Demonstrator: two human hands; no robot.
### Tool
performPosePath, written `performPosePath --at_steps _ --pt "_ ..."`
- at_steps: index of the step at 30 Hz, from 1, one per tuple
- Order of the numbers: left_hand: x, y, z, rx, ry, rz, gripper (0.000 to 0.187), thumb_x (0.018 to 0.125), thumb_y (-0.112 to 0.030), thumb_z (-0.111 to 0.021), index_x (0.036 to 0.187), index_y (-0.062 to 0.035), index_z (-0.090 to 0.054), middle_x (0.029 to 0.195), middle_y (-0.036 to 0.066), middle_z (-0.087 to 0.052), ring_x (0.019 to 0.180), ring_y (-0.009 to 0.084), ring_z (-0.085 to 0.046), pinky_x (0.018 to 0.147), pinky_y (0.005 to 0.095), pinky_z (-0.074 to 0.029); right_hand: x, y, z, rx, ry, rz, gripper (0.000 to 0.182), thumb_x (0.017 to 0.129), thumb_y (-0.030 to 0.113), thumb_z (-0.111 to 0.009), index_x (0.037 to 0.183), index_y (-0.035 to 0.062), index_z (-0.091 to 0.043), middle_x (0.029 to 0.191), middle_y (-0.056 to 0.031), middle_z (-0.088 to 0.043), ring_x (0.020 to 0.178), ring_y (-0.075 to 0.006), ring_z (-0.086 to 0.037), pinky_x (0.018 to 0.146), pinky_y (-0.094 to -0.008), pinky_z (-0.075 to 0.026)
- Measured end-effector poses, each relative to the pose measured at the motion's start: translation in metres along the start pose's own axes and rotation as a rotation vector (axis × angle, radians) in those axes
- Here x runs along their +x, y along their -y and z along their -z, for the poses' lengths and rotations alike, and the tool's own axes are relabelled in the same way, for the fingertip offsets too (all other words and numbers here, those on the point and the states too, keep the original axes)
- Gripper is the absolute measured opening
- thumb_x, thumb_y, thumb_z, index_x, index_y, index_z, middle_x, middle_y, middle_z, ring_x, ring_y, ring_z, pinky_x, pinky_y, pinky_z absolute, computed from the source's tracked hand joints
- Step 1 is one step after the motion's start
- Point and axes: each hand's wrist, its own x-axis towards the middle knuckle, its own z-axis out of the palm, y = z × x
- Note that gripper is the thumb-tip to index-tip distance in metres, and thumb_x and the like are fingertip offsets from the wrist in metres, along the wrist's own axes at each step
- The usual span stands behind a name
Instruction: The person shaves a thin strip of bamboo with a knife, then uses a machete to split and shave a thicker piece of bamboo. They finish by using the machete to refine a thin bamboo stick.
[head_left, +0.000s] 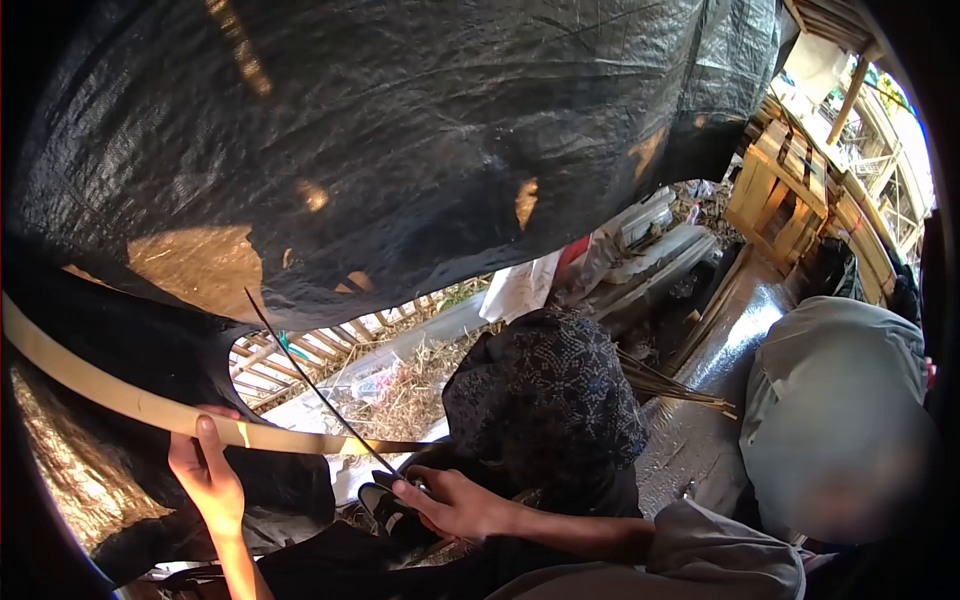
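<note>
A long pale bamboo strip (120, 395) curves in from the left edge and ends near the patterned dark cloth. My left hand (208, 475) pinches it from below, the thumb upright against its near face. Fingers wrapped, my right hand (455, 505) grips the lower end of a long, thin, dark stick-like tool (318, 385). This tool slants up to the left and crosses over the strip in this view. I cannot tell whether it is a blade seen edge-on. Beyond my right hand is the patterned dark cloth (550, 395).
A black tarpaulin (420, 150) with holes hangs in front. Behind it lie slats (340, 335) and straw (410, 375). Thin sticks (690, 390) lie beside the cloth. A wooden crate (785, 190) stands at the back right. A person in grey (830, 350) is close on the right.
</note>
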Motion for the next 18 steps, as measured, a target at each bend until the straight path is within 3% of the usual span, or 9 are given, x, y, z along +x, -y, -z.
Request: performPosePath --at_steps 6,8,9,12,15,16,18 --pt "-0.008 0.004 0.015 0.078 -0.021 -0.050 0.023 0.092 -0.016 -0.045 0.085 0.0038 -0.052 0.078 0.013 -0.060 0.071 0.0159 -0.059 0.065 0.0269 -0.047 -0.002 0.001 -0.013 0.031 -0.067 -0.012 0.052 0.090 0.045 -0.045 0.101 -0.0057 -0.050 0.049 -0.0071 -0.049 0.040 -0.0156 -0.050 0.043 -0.0296 -0.040" --pt "-0.007 0.004 0.016 0.082 -0.016 -0.024 0.022 0.092 -0.015 -0.046 0.086 0.0047 -0.053 0.078 0.013 -0.061 0.071 0.0171 -0.060 0.067 0.0275 -0.048 0.001 -0.005 -0.015 -0.181 -0.144 0.147 0.051 0.088 0.044 -0.050 0.099 -0.0054 -0.051 0.056 -0.0118 -0.053 0.050 -0.0222 -0.055 0.052 -0.0340 -0.043" --pt "-0.006 0.003 0.014 0.051 -0.003 -0.036 0.022 0.092 -0.016 -0.046 0.087 0.0052 -0.053 0.078 0.013 -0.061 0.070 0.0173 -0.060 0.067 0.0276 -0.048 -0.002 0.010 -0.013 -0.112 -0.050 0.092 0.051 0.087 0.044 -0.052 0.100 -0.0049 -0.051 0.061 -0.0162 -0.055 0.060 -0.0281 -0.059 0.059 -0.0383 -0.044" --pt "-0.003 0.002 0.015 0.036 0.006 -0.035 0.024 0.092 -0.016 -0.046 0.088 0.0071 -0.053 0.079 0.014 -0.061 0.069 0.0186 -0.061 0.066 0.0283 -0.050 0.004 0.009 -0.017 -0.275 -0.038 0.148 0.051 0.087 0.043 -0.052 0.099 -0.0055 -0.050 0.059 -0.0176 -0.055 0.059 -0.0313 -0.059 0.058 -0.0386 -0.044" --pt "-0.003 0.006 0.016 0.070 -0.073 -0.015 0.026 0.092 -0.016 -0.044 0.090 0.0084 -0.053 0.080 0.016 -0.061 0.069 0.0211 -0.062 0.063 0.0300 -0.053 0.011 0.006 -0.024 -0.131 0.025 0.167 0.051 0.087 0.043 -0.052 0.098 -0.0067 -0.050 0.057 -0.0186 -0.054 0.060 -0.0343 -0.059 0.057 -0.0394 -0.045" --pt "-0.001 0.006 0.018 0.113 -0.054 -0.037 0.028 0.092 -0.018 -0.045 0.090 0.0083 -0.054 0.079 0.016 -0.061 0.069 0.0208 -0.062 0.064 0.0298 -0.054 0.012 0.003 -0.028 -0.112 0.061 0.143 0.051 0.087 0.043 -0.052 0.098 -0.0067 -0.050 0.057 -0.0186 -0.054 0.060 -0.0343 -0.059 0.057 -0.0394 -0.045" --pt "0.002 0.012 0.016 0.113 -0.124 -0.024 0.030 0.092 -0.021 -0.046 0.090 0.0081 -0.054 0.079 0.015 -0.061 0.070 0.0202 -0.062 0.063 0.0288 -0.054 0.016 0.000 -0.035 -0.122 -0.029 0.205 0.041 0.088 0.036 -0.052 0.098 -0.0035 -0.051 0.058 -0.0125 -0.054 0.051 -0.0178 -0.056 0.049 -0.0315 -0.040"
